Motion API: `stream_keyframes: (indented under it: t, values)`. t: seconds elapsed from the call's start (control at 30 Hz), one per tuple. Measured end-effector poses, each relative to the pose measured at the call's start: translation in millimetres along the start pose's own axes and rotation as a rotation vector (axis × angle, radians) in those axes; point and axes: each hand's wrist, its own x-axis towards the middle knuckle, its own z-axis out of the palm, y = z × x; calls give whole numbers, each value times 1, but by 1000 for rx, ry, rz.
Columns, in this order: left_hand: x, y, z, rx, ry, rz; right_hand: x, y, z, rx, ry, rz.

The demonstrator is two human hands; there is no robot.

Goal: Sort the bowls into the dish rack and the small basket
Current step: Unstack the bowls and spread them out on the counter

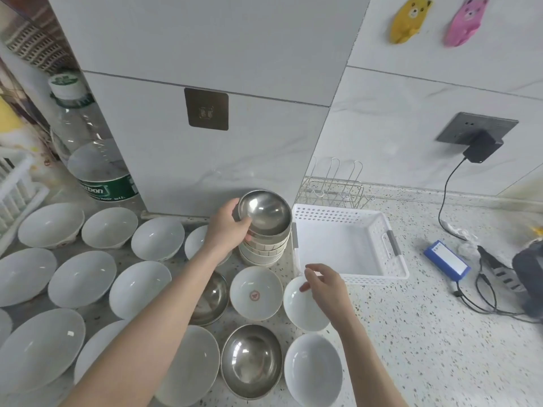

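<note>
Your left hand (227, 227) grips the rim of the steel bowl (266, 212) that tops the stack of small bowls (263, 249), fingers curled round its near-left edge. The white basket (346, 245) lies just to its right, so carry it rightward. Your right hand (324, 284) hovers loosely curled over a small white bowl (302, 306), holding nothing.

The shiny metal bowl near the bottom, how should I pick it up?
Pinch the metal bowl by its rim, probably on the nearer edge. It sits upright and open, with white bowls close on both sides, so coming straight down from above looks easiest. Its smooth steel may be slippery.
</note>
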Motion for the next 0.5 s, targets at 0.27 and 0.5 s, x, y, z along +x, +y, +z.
stream_keyframes:
  t: [0.27, 0.5]
  values:
    - [-28, -21, -54, -550, 78, -238, 31, -47, 18, -1, -12, -9]
    - [-53, -54, -88, -685, 162, -322, 59, -78, 45, -150, -12, 17]
